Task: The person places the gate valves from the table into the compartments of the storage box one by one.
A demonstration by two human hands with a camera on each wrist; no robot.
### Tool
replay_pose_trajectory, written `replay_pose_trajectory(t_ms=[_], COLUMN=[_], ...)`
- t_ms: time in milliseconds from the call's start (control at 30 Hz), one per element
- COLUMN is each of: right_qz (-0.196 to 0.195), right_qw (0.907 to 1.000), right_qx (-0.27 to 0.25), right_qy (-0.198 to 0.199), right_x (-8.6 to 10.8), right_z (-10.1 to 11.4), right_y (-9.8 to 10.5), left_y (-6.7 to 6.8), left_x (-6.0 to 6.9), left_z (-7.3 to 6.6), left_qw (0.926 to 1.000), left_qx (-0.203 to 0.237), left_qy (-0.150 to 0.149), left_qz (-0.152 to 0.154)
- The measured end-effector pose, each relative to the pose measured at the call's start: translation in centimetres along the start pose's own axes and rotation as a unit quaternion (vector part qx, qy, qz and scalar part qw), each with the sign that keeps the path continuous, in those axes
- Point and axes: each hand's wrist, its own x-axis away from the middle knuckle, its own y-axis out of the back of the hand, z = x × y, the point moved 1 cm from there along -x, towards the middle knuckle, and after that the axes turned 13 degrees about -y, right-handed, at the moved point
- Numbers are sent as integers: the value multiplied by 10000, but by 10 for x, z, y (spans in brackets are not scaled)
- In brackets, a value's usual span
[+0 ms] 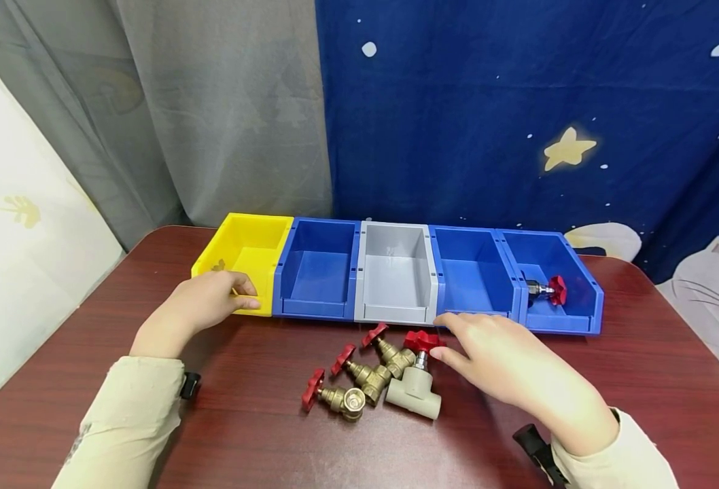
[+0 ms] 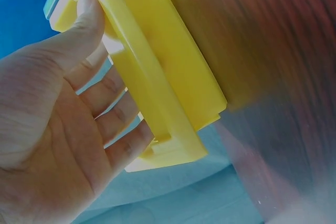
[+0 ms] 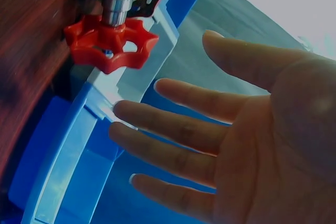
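Note:
My left hand [image 1: 203, 302] reaches over the front lip of the yellow bin [image 1: 258, 261]. Its fingers look relaxed in the left wrist view, with their tips hidden behind the lip. Beside them a small brownish patch shows in the bin, too covered to identify. My right hand [image 1: 497, 353] hovers with extended, spread fingers beside a beige tee-shaped valve [image 1: 414, 392] with a red handwheel [image 3: 110, 45]. Left of it lie three brass valves with red handwheels: one in front [image 1: 342, 401], a middle one [image 1: 368, 379] and a rear one [image 1: 396, 356].
Right of the yellow bin stand a blue bin [image 1: 317, 309], a grey bin [image 1: 393, 314] and two more blue bins. The rightmost blue bin [image 1: 561, 324] contains a metal valve with a red handwheel [image 1: 558, 291]. Curtains hang behind the dark red table [image 1: 243, 435].

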Motion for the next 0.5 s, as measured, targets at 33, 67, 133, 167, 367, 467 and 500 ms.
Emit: replay_pose_trajectory(t_ms=[33,67,133,167,367,467,500], right_qz=[-3,11,106,179,471,409,365], right_qw=[10000,10000,9999,9998,9988,9989,9990], right_qx=[27,51,86,87,128,232,265], right_qy=[15,20,8,-15,-45,40,65], right_x=[1,1,2,2,4,5,5], right_z=[1,1,3,3,7,8,8], right_y=[-1,-2,-3,-4,-8,-11,-12], left_y=[0,0,0,-1,-1,-1,-2], left_x=[0,0,0,0,0,0,0], left_z=[0,0,1,0,-2,-2,-2], left_qw=[10000,10000,10000,10000,10000,10000,10000], left_qx=[-2,-6,-13,-20,-44,-50,-54], left_qy=[-5,0,4,8,6,29,33], left_qz=[4,3,1,-2,-16,-6,-1])
